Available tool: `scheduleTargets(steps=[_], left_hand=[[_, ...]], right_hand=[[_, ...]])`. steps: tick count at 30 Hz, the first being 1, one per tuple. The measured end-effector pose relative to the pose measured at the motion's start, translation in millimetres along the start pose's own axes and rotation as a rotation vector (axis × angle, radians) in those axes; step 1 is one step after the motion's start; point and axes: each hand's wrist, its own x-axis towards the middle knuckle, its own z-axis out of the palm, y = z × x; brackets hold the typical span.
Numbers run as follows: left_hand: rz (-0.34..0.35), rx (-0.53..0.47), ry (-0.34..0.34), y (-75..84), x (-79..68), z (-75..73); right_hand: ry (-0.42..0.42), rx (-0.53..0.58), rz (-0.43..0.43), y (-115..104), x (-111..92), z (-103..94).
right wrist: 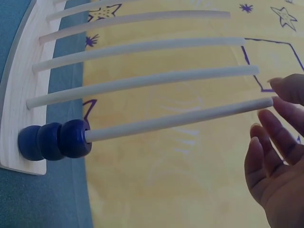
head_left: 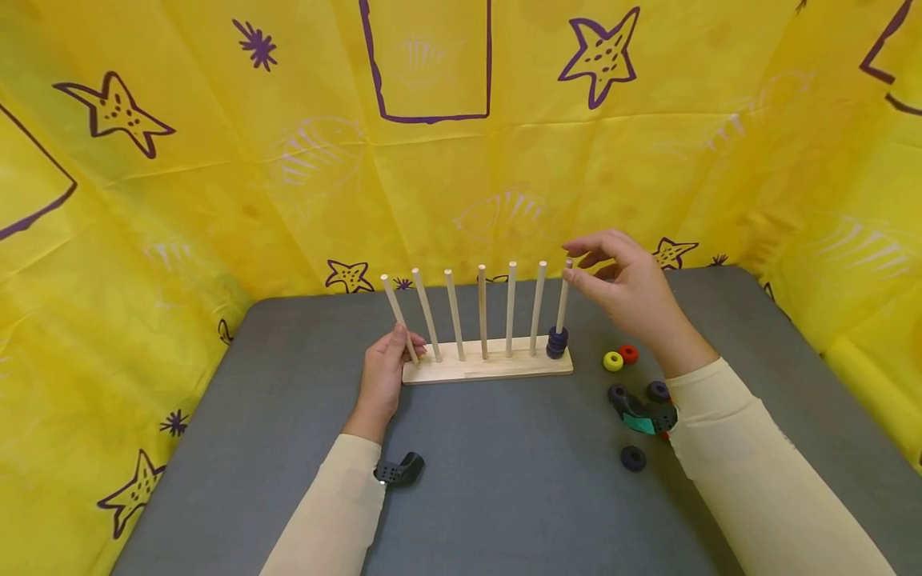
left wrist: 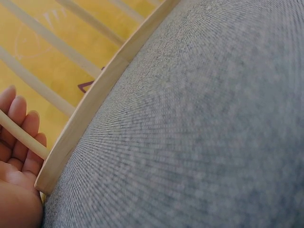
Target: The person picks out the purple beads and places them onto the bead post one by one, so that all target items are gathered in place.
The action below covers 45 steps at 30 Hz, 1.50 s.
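Note:
A wooden peg rack (head_left: 490,369) stands on the table, with several upright pegs in a row. At its left end my left hand (head_left: 380,376) holds the outermost peg, the thumb in front and the fingers behind it. Three dark blue beads (right wrist: 76,138) are stacked at the foot of the rightmost peg (right wrist: 180,119), against the base. My right hand (head_left: 625,280) is around the top of that peg with thumb and fingers spread apart. No bead shows between its fingers (right wrist: 255,156); whether they touch the peg tip is hard to tell.
Right of the rack lie a yellow bead (head_left: 613,362), a red bead (head_left: 629,354) and several dark blue beads (head_left: 633,458). The right wrist camera (head_left: 641,416) partly covers some of them. A yellow patterned cloth (head_left: 432,176) hangs behind the grey table (head_left: 461,480).

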Motion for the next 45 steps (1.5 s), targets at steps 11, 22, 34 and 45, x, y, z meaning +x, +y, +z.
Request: scheduleTargets(steps=[11, 22, 34, 45], left_hand=[[-0.007, -0.023, 0.003, 0.5, 0.6, 1.1], [-0.002, -0.004, -0.006, -0.5, 0.4, -1.1], [-0.002, -0.013, -0.003, 1.1, -0.9, -1.3], [-0.005, -0.009, -0.012, 0.5, -0.6, -0.5]], right_hand=[[-0.008, 0.118, -0.043, -3, -7, -10.1], [-0.016, 0.319, -0.085, -3, -16, -20.0], [-0.127, 0.573, -0.192, 22, -40, -28.7], [-0.107, 0.505, -0.082, 46, -70, -34.4]])
